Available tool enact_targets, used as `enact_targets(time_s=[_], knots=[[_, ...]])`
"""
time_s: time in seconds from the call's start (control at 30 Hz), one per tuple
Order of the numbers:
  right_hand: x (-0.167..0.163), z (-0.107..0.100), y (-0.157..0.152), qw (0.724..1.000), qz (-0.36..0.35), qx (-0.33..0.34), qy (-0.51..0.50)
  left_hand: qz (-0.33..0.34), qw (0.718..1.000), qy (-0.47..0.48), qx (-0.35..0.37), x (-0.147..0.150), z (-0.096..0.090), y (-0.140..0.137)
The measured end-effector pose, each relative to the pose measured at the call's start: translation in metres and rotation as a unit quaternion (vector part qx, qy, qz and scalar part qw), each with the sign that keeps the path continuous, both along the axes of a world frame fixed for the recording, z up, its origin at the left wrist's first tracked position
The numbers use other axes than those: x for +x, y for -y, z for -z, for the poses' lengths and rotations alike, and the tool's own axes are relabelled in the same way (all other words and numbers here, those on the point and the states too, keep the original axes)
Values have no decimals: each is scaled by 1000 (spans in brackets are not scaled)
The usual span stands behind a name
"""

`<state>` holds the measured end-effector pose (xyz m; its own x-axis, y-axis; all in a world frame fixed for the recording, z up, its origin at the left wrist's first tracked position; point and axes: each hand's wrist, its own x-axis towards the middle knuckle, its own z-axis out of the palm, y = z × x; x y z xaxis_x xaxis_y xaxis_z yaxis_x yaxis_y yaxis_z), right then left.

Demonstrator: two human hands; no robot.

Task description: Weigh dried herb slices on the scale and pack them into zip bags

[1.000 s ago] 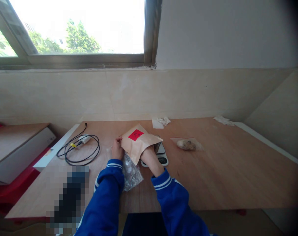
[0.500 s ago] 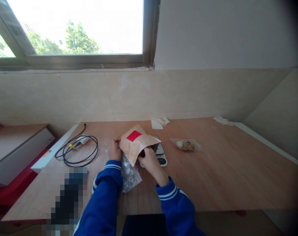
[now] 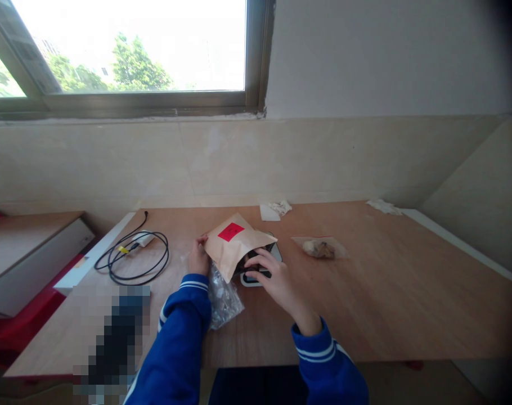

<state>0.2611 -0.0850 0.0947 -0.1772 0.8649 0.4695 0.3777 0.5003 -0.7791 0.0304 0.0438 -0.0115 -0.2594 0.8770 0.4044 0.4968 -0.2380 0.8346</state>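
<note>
A brown kraft paper bag (image 3: pixel 243 238) with a red label (image 3: pixel 231 232) lies tilted, its mouth facing right and towards me. My left hand (image 3: pixel 200 256) grips the bag's left end between thumb and fingers. At the open mouth is my right hand (image 3: pixel 274 275), thumb and fingers parted, fingertips just inside. Dark contents show within, too shaded to name. Partly hidden beneath the bag is a white digital scale (image 3: pixel 277 252). A clear plastic bag (image 3: pixel 225 301) lies crumpled below the paper bag, close to my left wrist.
To the right lies a zip bag (image 3: pixel 320 248) with pale and brown pieces inside. A coiled black cable (image 3: pixel 168 259) with a white adapter (image 3: pixel 144 238) is on the left. Crumpled tissue (image 3: pixel 282 208) sits by the wall. A blurred dark patch (image 3: pixel 116 337) covers the table's front left.
My right hand has drawn back to the right, out of the bag's mouth, and its fingers have spread. The bag's mouth gapes wider; my left hand stays put.
</note>
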Motion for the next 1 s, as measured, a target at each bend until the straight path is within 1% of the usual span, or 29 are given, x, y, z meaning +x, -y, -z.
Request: enact_targets(time_s=[0.13,0.43,0.6,0.8,1.0], knots=[[1,1,1,999,27,14,10,-3,1000,-5,-11,0,-1,0],[-3,7,-1,994,69,87,23,-10,1000,-4,-20,3,-9,5],[-9,7,-2,988,86,123,27,-12,1000,-1,-26,3,-9,4],[-16,7,-5,985,117,129,9,-4,1000,-12,-11,2,-4,3],[-16,2,-4,980,132,141,-57,-5,1000,-16,-20,1,-4,3]])
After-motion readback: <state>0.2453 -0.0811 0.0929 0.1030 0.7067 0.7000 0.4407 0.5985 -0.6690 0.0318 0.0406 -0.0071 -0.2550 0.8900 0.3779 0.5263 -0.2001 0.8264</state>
